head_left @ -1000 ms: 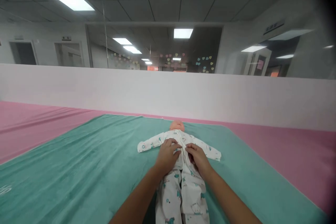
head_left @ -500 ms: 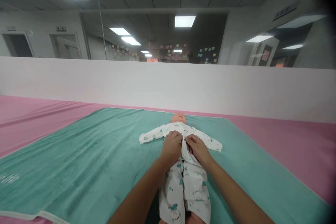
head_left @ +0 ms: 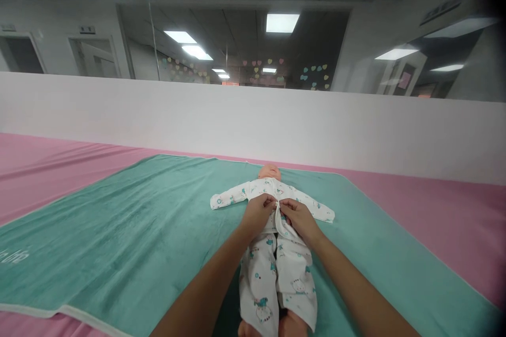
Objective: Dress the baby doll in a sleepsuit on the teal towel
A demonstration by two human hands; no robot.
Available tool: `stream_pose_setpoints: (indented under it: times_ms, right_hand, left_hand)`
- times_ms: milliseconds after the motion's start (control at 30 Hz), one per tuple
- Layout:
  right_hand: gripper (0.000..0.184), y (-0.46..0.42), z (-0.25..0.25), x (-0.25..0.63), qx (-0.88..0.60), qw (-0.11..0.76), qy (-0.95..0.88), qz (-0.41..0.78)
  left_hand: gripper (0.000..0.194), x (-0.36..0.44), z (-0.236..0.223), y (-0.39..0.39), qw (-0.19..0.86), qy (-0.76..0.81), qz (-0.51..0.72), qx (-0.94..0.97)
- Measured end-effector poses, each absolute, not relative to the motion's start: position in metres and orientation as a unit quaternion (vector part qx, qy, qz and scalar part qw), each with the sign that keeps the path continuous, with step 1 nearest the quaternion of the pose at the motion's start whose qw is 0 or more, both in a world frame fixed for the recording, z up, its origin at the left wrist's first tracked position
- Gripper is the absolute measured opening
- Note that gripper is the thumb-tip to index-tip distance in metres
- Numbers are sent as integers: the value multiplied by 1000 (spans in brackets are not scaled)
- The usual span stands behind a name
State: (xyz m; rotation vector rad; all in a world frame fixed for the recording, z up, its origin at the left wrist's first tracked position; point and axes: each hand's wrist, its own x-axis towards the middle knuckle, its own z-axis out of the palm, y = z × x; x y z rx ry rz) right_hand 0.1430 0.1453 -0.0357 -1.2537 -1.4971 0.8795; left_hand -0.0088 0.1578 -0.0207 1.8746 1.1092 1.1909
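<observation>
A baby doll (head_left: 270,171) lies on its back, its head at the far end and its bare feet towards me. It wears a white patterned top (head_left: 232,196) with both sleeves spread out, and matching trousers (head_left: 295,276). My left hand (head_left: 258,216) pinches the front edge of the top at the chest. Close beside it, my right hand (head_left: 300,221) pinches the other front edge, fingertips almost meeting the left ones. Below my hands the front flap hangs loose and curved over the belly. Any fastener between my fingertips is too small to make out.
Under the doll lies a green towel (head_left: 150,231) with a pale edge, spread over a pink cover (head_left: 435,210). A low white wall (head_left: 197,116) runs along the back. Above it, glass shows doors and ceiling lights.
My left fingers have shifted and now show pinched together at the front edge, nearer the right fingertips. The front edges look closer together. The view has tipped slightly downwards.
</observation>
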Motion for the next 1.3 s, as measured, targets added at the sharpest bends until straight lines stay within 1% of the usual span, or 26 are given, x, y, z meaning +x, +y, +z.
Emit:
stream_pose_setpoints:
  times_ms: [167, 333, 533, 667, 800, 900, 1033, 1167, 1300]
  right_hand:
    - [26, 145, -37, 141, -514, 490, -612, 349]
    - [24, 147, -38, 142, -515, 491, -615, 341]
    - [26, 146, -36, 143, -514, 491, -606, 357]
    - [27, 144, -35, 143, -512, 491, -606, 360]
    - [28, 145, -36, 143, -508, 494, -607, 361]
    - [30, 146, -36, 144, -504, 494, -602, 375]
    - [33, 147, -36, 144, -508, 490, -598, 380]
    - [28, 147, -37, 144, -519, 488, -607, 352]
    - [25, 146, -39, 143, -522, 496, -599, 350]
  left_hand:
    - [19, -8, -21, 156, 303, 428, 453, 721]
    - [17, -6, -19, 156, 277, 452, 430, 731]
    - [23, -5, -18, 157, 262, 464, 428, 730]
    - [23, -4, -23, 159, 208, 464, 426, 748]
    - [19, -3, -30, 163, 145, 430, 443, 773]
    - [17, -4, -33, 165, 152, 417, 459, 770]
    - [18, -4, -33, 165, 174, 454, 451, 749]
    - [13, -3, -34, 163, 149, 438, 461, 758]
    - [13, -4, -33, 163, 130, 410, 463, 775]
